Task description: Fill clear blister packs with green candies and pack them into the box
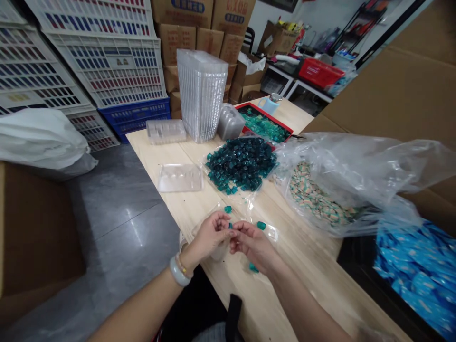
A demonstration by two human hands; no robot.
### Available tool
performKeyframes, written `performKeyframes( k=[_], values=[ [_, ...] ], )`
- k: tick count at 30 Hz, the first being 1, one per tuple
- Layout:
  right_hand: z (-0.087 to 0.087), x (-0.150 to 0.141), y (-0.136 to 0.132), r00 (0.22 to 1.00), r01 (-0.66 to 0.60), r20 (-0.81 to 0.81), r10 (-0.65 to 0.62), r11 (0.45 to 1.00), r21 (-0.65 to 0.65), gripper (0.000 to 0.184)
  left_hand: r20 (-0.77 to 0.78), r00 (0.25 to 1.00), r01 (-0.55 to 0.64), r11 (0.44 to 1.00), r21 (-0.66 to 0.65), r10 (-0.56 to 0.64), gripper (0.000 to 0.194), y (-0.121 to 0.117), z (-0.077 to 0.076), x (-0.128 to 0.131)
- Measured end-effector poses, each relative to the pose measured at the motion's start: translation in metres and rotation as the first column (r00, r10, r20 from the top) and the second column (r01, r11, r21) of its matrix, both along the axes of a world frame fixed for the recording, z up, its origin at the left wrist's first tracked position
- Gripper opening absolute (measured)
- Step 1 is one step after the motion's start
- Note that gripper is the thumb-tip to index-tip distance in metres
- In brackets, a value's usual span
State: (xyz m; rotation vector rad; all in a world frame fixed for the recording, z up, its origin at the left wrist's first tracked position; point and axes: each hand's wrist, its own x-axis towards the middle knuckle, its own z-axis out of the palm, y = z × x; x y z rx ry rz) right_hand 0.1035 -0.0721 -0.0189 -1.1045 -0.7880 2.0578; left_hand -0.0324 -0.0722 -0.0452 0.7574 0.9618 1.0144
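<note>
My left hand (213,233), with a pale bangle at its wrist, meets my right hand (253,241) over the near part of the wooden table. Fingertips of both hands pinch a small translucent teal piece (230,226), mostly hidden between them. Around the hands lie loose teal pieces: a green-teal one (228,209) just beyond, another (261,225) on the right, and one (253,268) beside my right wrist. Clear plastic, partly covered by my hands, lies under them. Past it is a big pile of dark teal pieces (242,161) on a plastic sheet.
Beyond the hands lie a clear blister tray (180,178) and a tall stack of clear trays (201,95). A red-rimmed tray (290,129) holds paler green pieces. On the right are a plastic bag (356,161) of striped pieces and blue packets (420,270). Crates (103,61) stand left.
</note>
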Motion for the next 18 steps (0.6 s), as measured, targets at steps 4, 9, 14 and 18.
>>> performKeyframes(
  k=[4, 9, 14, 18],
  values=[
    [-0.009, 0.003, -0.015, 0.981, 0.014, -0.188, -0.046, 0.986, -0.167, 0.018, 0.080, 0.996, 0.033, 0.992, -0.119, -0.024, 0.034, -0.013, -0.002, 0.005],
    [-0.010, -0.002, -0.013, 0.990, 0.076, -0.109, -0.089, 0.991, -0.113, 0.017, 0.176, 0.984, 0.030, 0.978, -0.205, 0.007, 0.039, -0.011, 0.001, 0.008],
    [-0.003, -0.008, -0.009, 0.983, 0.179, 0.024, -0.181, 0.983, 0.049, 0.020, 0.230, 0.973, 0.039, 0.980, -0.196, 0.008, 0.040, -0.008, 0.003, 0.005],
    [0.004, -0.004, -0.009, 0.989, 0.142, -0.042, -0.140, 0.989, 0.033, 0.021, 0.275, 0.960, 0.093, 0.982, -0.166, -0.044, 0.038, -0.008, 0.005, 0.004]
  ],
)
